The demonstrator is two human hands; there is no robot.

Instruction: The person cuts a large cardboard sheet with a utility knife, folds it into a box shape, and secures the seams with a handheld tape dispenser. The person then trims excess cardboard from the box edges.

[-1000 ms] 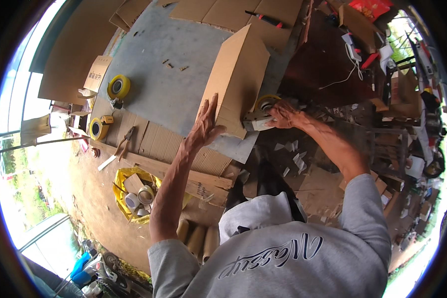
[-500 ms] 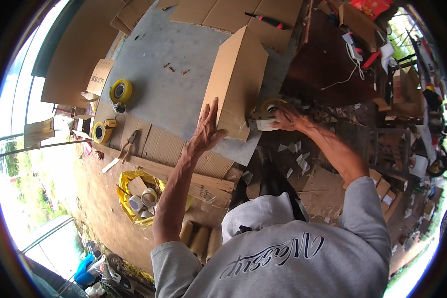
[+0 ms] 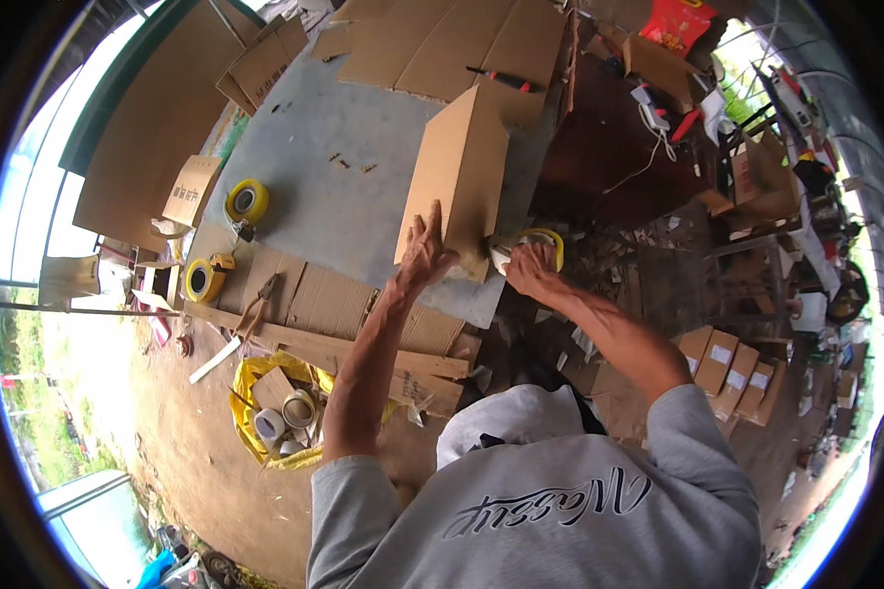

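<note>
Two hands work at the near end of a tall cardboard box point(image 3: 459, 177) that stands on the grey worktop point(image 3: 334, 196). The left hand point(image 3: 424, 247) lies flat and open against the box's side, I think to keep it steady, and the right hand point(image 3: 532, 270) is closed around a yellow tape dispenser point(image 3: 530, 245) pressed at the box's lower corner, where a seam would be. Near the person, on the ground at the left, a yellow bag point(image 3: 255, 417) holds empty tape cores. Further left on the worktop's edge sit two yellow tape rolls point(image 3: 247, 200), within easy reach. At the right, on the ground, a row of small brown cartons point(image 3: 732, 368) with white square labels leans together. Far behind the box, flat cardboard sheets point(image 3: 442, 44) are spread, and a red package point(image 3: 680, 22) lies at the top.
</note>
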